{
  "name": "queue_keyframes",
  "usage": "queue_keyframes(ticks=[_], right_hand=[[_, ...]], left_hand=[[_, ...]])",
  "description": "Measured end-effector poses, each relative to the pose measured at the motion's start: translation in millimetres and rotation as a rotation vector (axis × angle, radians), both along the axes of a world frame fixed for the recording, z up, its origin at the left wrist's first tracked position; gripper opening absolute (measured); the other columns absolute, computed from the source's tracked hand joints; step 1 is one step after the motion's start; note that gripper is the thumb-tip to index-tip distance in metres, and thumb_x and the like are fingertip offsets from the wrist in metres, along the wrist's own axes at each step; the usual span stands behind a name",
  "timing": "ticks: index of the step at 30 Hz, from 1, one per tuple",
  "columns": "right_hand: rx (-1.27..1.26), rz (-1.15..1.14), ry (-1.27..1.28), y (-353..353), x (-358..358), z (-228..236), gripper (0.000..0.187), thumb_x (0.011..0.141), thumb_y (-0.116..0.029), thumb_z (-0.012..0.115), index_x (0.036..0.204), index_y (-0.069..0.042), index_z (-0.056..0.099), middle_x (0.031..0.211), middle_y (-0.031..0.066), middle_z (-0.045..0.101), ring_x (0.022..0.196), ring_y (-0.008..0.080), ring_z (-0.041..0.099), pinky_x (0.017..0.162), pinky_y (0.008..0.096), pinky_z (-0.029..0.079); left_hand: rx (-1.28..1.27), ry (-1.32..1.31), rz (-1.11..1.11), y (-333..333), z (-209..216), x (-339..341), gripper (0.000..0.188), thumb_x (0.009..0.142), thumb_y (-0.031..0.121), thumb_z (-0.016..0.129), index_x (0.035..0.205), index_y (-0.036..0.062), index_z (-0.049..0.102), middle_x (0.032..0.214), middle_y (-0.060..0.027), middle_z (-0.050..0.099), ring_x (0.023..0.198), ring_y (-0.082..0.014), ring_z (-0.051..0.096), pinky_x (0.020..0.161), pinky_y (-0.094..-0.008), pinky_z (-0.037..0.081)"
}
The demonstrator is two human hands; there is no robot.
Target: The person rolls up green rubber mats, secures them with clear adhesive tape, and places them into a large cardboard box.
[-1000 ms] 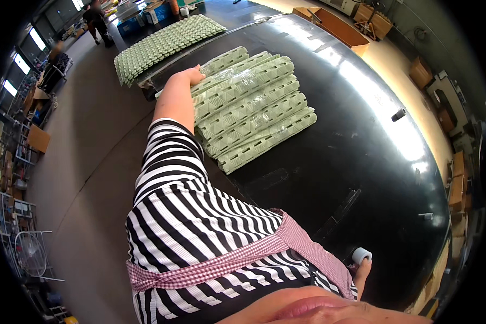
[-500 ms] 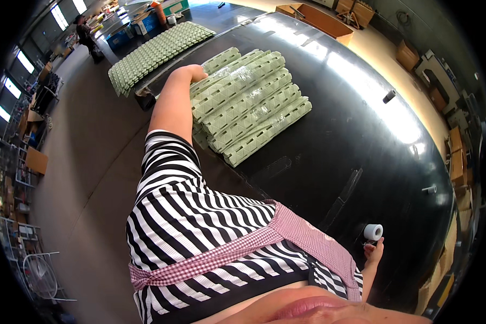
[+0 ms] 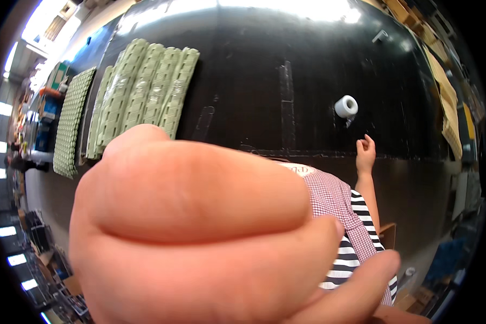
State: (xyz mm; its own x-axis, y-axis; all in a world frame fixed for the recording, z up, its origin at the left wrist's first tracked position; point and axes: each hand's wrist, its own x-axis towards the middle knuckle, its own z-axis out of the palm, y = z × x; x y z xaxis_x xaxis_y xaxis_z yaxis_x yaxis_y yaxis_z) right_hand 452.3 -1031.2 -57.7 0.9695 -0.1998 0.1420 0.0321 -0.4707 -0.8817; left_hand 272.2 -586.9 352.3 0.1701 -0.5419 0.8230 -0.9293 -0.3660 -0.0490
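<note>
My left hand (image 3: 200,189) is raised very close to the camera and fills much of the lower left. Its fingers are bent and closed; whatever they may grip is hidden. At the right, my right hand (image 3: 366,153) hovers by the near edge of the black table, its fingers loosely curved and apart, holding nothing. Just beyond it lies a roll of clear tape (image 3: 346,106) on its side, apart from the fingers. A stack of pale green slotted, patterned panels (image 3: 146,86), partly covered with shiny clear film, lies on the table at the left. My left hand hides its near end.
The black table (image 3: 243,92) stretches across the view, with strips of tape stuck on it. Farther left is another stack of green panels (image 3: 73,124). A small pale tube (image 3: 380,35) rests at the far right, and brown cardboard (image 3: 443,97) lines the right edge.
My left hand has left the green panels and come up close to the camera. My right hand has moved away from the tape roll. The view has turned, shifting the panels left.
</note>
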Motion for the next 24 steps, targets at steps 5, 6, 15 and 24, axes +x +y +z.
queue_keyframes(ticks=[5,6,15,24], right_hand=[[-0.018,-0.110,-0.040,-38.7,-42.5,-10.9,0.042,0.092,-0.004,0.071,0.132,-0.002,0.061,0.112,0.0092,0.068,0.103,0.0173,0.065,0.096,0.0316,0.052],[-0.086,-0.101,-0.046,-47.0,-66.4,-13.2,0.043,0.091,-0.005,0.072,0.133,-0.002,0.061,0.116,0.0114,0.068,0.109,0.0199,0.065,0.101,0.0333,0.050],[0.138,-0.296,0.050,-148.2,-172.8,-25.4,0.046,0.094,-0.005,0.069,0.138,-0.002,0.056,0.118,0.0130,0.068,0.109,0.0206,0.066,0.099,0.0338,0.052],[0.118,-0.607,0.212,-244.7,-267.8,-42.7,0.053,0.095,-0.006,0.069,0.143,-0.001,0.047,0.116,0.0136,0.066,0.103,0.0198,0.065,0.094,0.0329,0.053]], left_hand=[[0.120,0.094,-0.322,-84.3,-0.6,22.1,0.015,0.093,0.028,0.068,0.105,0.0202,0.071,0.105,-0.0028,0.070,0.090,-0.0212,0.066,0.072,-0.0352,0.050],[0.139,0.132,-0.372,-103.3,-4.0,30.7,0.015,0.092,0.028,0.068,0.105,0.0198,0.071,0.105,-0.0030,0.070,0.090,-0.0214,0.066,0.073,-0.0354,0.050],[0.186,0.232,-0.726,-234.8,-21.7,46.3,0.016,0.091,0.026,0.068,0.104,0.0166,0.071,0.104,-0.0051,0.070,0.093,-0.0230,0.067,0.076,-0.0370,0.051],[0.233,0.218,-0.949,-327.3,-9.0,49.0,0.018,0.090,0.024,0.067,0.104,0.0133,0.072,0.103,-0.0072,0.069,0.096,-0.0247,0.067,0.080,-0.0387,0.052]])
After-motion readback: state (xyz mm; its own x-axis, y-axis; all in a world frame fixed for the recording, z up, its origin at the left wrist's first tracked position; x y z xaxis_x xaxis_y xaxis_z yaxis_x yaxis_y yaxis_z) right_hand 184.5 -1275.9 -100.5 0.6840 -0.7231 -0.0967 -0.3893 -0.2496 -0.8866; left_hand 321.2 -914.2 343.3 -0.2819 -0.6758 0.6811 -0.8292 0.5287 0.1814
